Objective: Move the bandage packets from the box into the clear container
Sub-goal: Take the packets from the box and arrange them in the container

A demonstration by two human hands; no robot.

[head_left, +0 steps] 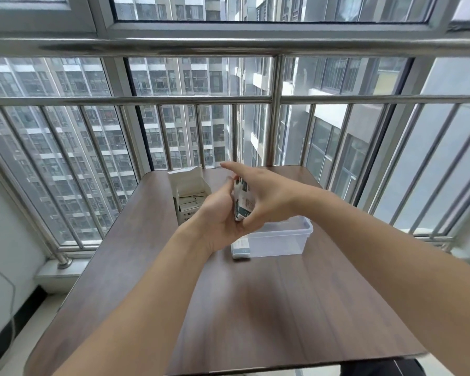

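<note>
Two hands are engaged on one stack of bandage packets [244, 202], held edge-up between them above the worktop [255, 308]. The left hand [217, 221] supports the stack from below and from its left side, with the palm cupped and the fingers curled round it. The right hand [266, 196] closes on the stack from the opposite side, with the thumb at the lower edge and the index finger extended forward, clear of the packets. Both grips are therefore judged to be closed on the stack.

The packets are judged to be light, thin and flexible, with smooth printed faces likely to slide over one another. A loose pinch at one corner would risk fanning or spillage. Hold is best taken across the flat faces, with the edges squared and support kept underneath.

Just below and to the right of the grips stands the clear container [282, 237], open at the top. What appears to be a few packets already lies at its near left end. Just behind and to the left of the grips stands the box [187, 191], white, with its flap raised; further packets are visible inside, so transfer is judged incomplete.

Beyond the worktop, a metal railing [274, 104] and windows are noted.
</note>
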